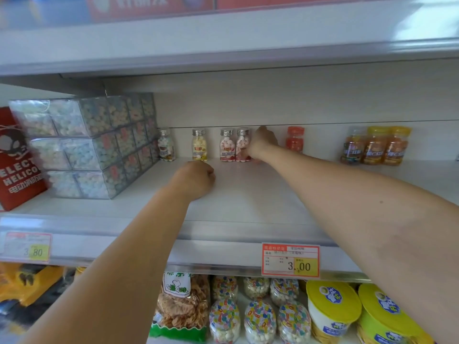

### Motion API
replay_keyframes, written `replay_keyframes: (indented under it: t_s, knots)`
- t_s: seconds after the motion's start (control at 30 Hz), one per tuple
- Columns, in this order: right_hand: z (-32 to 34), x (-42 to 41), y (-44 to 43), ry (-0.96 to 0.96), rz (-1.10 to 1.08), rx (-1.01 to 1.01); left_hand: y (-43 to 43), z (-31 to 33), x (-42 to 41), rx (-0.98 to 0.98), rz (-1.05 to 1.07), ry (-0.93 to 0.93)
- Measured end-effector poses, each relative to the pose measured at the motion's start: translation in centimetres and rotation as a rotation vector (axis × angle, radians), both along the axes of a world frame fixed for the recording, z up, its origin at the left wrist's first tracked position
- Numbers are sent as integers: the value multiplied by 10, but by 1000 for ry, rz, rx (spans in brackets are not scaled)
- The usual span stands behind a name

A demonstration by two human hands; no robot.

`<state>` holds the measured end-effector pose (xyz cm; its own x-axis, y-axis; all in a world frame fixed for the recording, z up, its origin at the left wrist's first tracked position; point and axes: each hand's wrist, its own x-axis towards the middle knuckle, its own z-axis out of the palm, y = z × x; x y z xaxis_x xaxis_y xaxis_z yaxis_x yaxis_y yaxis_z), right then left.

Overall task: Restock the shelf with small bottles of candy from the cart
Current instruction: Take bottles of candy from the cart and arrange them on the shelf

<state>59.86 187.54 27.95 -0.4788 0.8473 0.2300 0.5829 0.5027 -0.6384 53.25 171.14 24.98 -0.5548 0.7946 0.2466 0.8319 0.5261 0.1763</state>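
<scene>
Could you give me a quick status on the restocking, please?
Left hand curled before yellow-candy clear bottle, grip hidden. Right hand at silver-capped pink-candy bottle, back row. Nothing blocking.

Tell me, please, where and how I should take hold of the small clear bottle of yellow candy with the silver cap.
Pinch the small clear bottle of yellow candy across its body below the silver cap, coming from the front: it stands upright with gaps on both sides.
</scene>
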Motion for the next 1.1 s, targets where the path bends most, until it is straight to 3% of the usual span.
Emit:
replay_keyframes:
  t_s: [0.27,0.33,0.47,0.53,0.7,0.8,0.93,1.1]
  knots:
    - [30,110,-64,-118,183,183,-13,16,35,-116,23,-7]
    - [28,151,-84,-141,204,251,-26,18,70,45,-57,-44]
    - [11,229,-115,-138,214,294,-70,-2,165,633,-272,21]
    - [-6,264,-125,-137,205,288,-94,-25,211,704,-374,-39]
    - [-73,351,-144,-194,142,151,-115,-123,285,290,-554,-271]
    - [-129,393,-143,-353,114,-15,-113,-183,310,6,-591,-415]
    - [-206,442,-136,-570,75,-295,-105,-250,332,-283,-562,-503]
    - [-293,484,-135,-651,-43,-503,-95,-309,347,-454,-414,-618]
